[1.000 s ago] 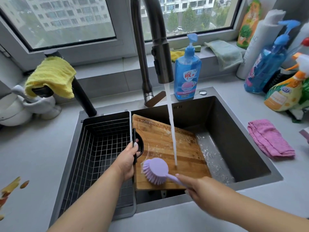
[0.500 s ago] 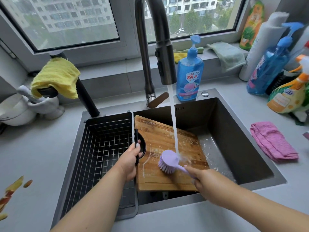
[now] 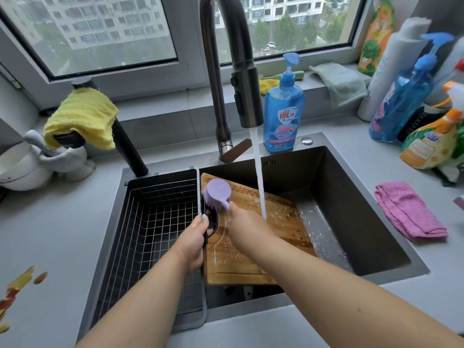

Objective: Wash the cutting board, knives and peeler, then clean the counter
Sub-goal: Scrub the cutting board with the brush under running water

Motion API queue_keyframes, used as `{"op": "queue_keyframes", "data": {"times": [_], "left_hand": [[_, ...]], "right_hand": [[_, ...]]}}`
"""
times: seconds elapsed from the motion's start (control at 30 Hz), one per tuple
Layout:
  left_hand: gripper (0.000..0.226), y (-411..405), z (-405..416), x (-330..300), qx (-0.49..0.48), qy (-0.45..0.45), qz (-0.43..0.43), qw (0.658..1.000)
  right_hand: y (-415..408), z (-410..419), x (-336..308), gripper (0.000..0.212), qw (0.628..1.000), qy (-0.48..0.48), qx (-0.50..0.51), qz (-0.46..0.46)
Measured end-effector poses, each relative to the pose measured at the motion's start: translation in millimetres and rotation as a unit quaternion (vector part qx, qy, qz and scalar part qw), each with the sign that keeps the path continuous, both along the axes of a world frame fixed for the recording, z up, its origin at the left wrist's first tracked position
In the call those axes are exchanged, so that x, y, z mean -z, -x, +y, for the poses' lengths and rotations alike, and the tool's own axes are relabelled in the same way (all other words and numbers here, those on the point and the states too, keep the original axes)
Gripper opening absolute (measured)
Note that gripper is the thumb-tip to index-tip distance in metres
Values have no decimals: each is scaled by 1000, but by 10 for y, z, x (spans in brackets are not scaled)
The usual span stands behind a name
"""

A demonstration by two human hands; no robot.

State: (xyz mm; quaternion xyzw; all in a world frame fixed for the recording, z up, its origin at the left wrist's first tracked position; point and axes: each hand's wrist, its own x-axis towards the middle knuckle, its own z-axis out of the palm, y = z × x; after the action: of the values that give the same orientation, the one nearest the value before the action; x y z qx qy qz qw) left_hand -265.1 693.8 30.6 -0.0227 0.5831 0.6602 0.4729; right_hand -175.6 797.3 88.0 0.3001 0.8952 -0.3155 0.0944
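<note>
Cutting board [image 3: 273, 237], wooden, wet and flecked with foam, lies tilted in the right basin of the dark sink [image 3: 371, 194], its black handle at the left edge. The left hand [image 3: 194, 241] curls round that handle. The right hand [image 3: 247, 223] grips the stem of a purple brush [image 3: 216, 194], whose head sits on the board's far left corner. Water from the tap [image 3: 244, 96] hits the board just right of the hand. A wire basket [image 3: 153, 229] fills the left basin.

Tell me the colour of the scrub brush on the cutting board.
Light purple: the scrub brush is lilac all over, head, bristles and handle, seen in the head view.
</note>
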Motion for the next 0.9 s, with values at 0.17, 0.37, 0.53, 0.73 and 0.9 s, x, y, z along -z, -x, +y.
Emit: {"op": "queue_keyframes", "data": {"times": [0.17,0.37,0.53,0.73,0.9], "left_hand": [[23,6,5,25,-9,4,-2,1000],[26,35,7,97,-16,12,7,1000],[29,33,-8,92,-8,10,8,1000],[30,33,7,107,-8,7,8,1000],[38,60,-13,150,-2,11,4,1000]], "right_hand": [[-196,25,-18,49,1000,-14,-19,-18],[-417,20,-6,35,1000,20,6,3],[298,137,125,45,999,2,32,19],[-709,172,223,55,998,17,-21,-55],[-875,724,499,41,977,8,74,-200]]}}
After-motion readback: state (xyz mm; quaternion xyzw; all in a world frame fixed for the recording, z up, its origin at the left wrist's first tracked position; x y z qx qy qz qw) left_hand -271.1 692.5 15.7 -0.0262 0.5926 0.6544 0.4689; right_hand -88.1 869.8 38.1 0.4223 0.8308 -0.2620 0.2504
